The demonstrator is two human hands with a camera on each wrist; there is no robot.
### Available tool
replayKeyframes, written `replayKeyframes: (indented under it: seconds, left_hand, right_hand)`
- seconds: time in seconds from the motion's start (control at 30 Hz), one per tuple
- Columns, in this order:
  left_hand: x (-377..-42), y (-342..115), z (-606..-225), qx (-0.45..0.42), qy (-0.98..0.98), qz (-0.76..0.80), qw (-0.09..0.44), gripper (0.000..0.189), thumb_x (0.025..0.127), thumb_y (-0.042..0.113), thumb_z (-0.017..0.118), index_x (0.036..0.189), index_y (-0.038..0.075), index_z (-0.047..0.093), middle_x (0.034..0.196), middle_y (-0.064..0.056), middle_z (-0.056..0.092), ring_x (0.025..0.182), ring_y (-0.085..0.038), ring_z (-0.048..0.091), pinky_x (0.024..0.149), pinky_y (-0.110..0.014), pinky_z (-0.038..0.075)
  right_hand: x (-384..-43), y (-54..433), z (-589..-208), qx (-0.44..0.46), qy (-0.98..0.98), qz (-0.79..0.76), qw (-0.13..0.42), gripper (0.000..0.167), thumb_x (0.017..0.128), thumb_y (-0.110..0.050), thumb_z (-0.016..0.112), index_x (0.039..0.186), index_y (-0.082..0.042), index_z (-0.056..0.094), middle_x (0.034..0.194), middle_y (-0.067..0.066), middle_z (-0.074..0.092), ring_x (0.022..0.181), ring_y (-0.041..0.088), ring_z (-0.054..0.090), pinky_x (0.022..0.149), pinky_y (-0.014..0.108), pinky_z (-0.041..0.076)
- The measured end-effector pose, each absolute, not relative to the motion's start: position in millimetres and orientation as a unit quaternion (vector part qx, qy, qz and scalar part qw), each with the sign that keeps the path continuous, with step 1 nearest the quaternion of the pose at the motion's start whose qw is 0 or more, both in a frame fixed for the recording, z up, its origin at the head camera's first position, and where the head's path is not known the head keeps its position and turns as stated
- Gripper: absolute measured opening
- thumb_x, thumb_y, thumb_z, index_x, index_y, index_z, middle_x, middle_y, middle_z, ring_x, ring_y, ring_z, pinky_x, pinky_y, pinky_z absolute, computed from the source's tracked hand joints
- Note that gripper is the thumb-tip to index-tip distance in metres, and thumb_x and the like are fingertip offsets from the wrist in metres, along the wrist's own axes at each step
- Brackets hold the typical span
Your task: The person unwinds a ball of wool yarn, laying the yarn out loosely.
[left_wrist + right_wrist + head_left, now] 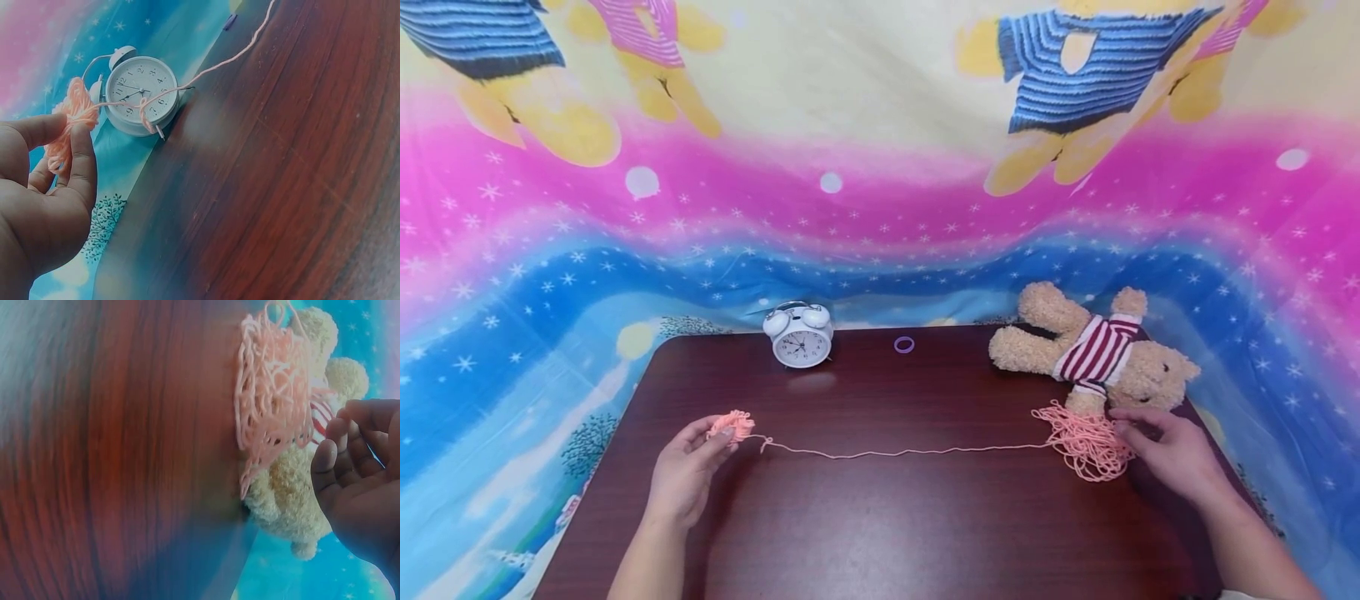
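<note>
A small bundle of peach yarn [735, 426] is pinched between the thumb and fingers of my left hand [682, 471], raised over the table's left side. From it a single strand [880, 453] with a small knot near the bundle stretches right to a loose, tangled yarn pile [1090, 443]. Beside that pile is my right hand [1176, 454], its fingers bent loosely and the thumb apart from them. In the right wrist view nothing shows between the fingers [337, 434], and the pile lies just past their tips. Whether they touch the yarn I cannot tell.
A tan teddy bear [1093, 358] in a striped shirt lies on its back behind the pile. At the back edge of the dark table [880, 533] stand a white alarm clock [801, 337] and a purple ring [904, 344]. Printed cloth [850, 208] hangs behind.
</note>
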State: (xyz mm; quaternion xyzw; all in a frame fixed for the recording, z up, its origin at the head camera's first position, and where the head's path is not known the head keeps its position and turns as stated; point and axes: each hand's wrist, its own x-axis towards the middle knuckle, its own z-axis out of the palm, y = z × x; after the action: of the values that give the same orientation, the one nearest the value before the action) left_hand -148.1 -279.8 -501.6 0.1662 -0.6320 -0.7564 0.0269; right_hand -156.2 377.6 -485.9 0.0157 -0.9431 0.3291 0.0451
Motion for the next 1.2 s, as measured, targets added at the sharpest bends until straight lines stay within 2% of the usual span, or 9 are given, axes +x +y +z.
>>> replayKeyframes:
  seconds: [0.13,0.2,0.27,0.43,0.57,0.63,0.73,0.93,1.2]
  left_hand:
    - [-150,-276,-501,0.162,-0.633,-0.756,0.025,0.034,0.097,0.006,0.073,0.127,0.0,0.057,0.102,0.003,0.072,0.093,-0.009,0.072,0.088,-0.025,0.06]
    - [-150,-273,-500,0.161,-0.633,-0.757,0.023,0.035,0.097,0.005,0.073,0.127,0.0,0.057,0.101,0.002,0.072,0.093,-0.009,0.072,0.088,-0.025,0.06]
    - [-151,-271,-499,0.16,-0.633,-0.757,0.022,0.036,0.096,0.004,0.073,0.128,-0.001,0.057,0.101,0.002,0.072,0.092,-0.01,0.071,0.088,-0.025,0.06]
    - [-152,-265,-499,0.161,-0.635,-0.756,0.019,0.036,0.095,0.004,0.074,0.127,0.0,0.059,0.1,0.001,0.072,0.089,-0.01,0.071,0.087,-0.025,0.06]
    - [-154,-260,-498,0.159,-0.642,-0.75,0.014,0.04,0.095,0.006,0.075,0.13,-0.001,0.058,0.102,0.001,0.072,0.09,-0.01,0.071,0.088,-0.025,0.06]
    - [-156,-257,-498,0.157,-0.644,-0.749,0.012,0.042,0.096,0.006,0.075,0.132,-0.003,0.056,0.102,0.001,0.072,0.091,-0.011,0.071,0.088,-0.026,0.06]
    - [-158,-252,-498,0.155,-0.646,-0.748,0.01,0.045,0.096,0.005,0.075,0.134,-0.006,0.054,0.102,0.0,0.071,0.091,-0.012,0.071,0.088,-0.026,0.06]
    - [-162,-243,-500,0.147,-0.64,-0.754,0.005,0.045,0.095,0.002,0.073,0.135,-0.006,0.053,0.102,-0.001,0.071,0.092,-0.012,0.072,0.088,-0.026,0.06]
    - [-166,-230,-501,0.126,-0.63,-0.766,0.008,0.038,0.094,-0.005,0.07,0.129,-0.006,0.057,0.101,-0.002,0.071,0.09,-0.012,0.072,0.087,-0.027,0.061]
  right_hand:
    - [-158,367,-486,0.022,-0.943,0.324,0.065,0.026,0.1,-0.028,0.071,0.12,-0.012,0.076,0.118,0.015,0.074,0.096,0.018,0.066,0.07,0.021,0.048]
    - [-160,362,-486,0.024,-0.945,0.319,0.068,0.026,0.1,-0.03,0.071,0.12,-0.014,0.077,0.118,0.013,0.074,0.102,0.016,0.064,0.076,0.02,0.047]
    - [-162,356,-485,0.026,-0.942,0.328,0.063,0.028,0.101,-0.031,0.07,0.122,-0.013,0.076,0.114,0.012,0.076,0.097,0.014,0.067,0.075,0.021,0.049]
    - [-169,338,-486,0.037,-0.924,0.377,0.048,0.03,0.101,-0.027,0.07,0.124,-0.008,0.074,0.1,0.011,0.076,0.076,0.013,0.07,0.059,0.026,0.052]
    - [-174,324,-488,0.046,-0.919,0.387,0.048,0.028,0.101,-0.026,0.071,0.122,-0.009,0.075,0.094,0.007,0.074,0.072,0.011,0.066,0.057,0.027,0.051]
    - [-176,317,-488,0.048,-0.915,0.399,0.039,0.027,0.101,-0.025,0.071,0.122,-0.009,0.074,0.088,0.008,0.074,0.069,0.015,0.066,0.055,0.028,0.051]
    - [-179,306,-489,0.051,-0.907,0.416,0.023,0.028,0.101,-0.026,0.071,0.122,-0.008,0.074,0.089,0.011,0.074,0.07,0.02,0.066,0.055,0.029,0.052]
    - [-185,284,-489,0.06,-0.887,0.459,0.01,0.027,0.1,-0.023,0.072,0.121,-0.006,0.074,0.105,0.013,0.075,0.073,0.026,0.072,0.061,0.034,0.06]
    - [-191,256,-489,0.088,-0.892,0.441,0.042,0.02,0.097,-0.018,0.075,0.115,-0.009,0.077,0.1,0.002,0.075,0.078,0.01,0.064,0.067,0.025,0.054]
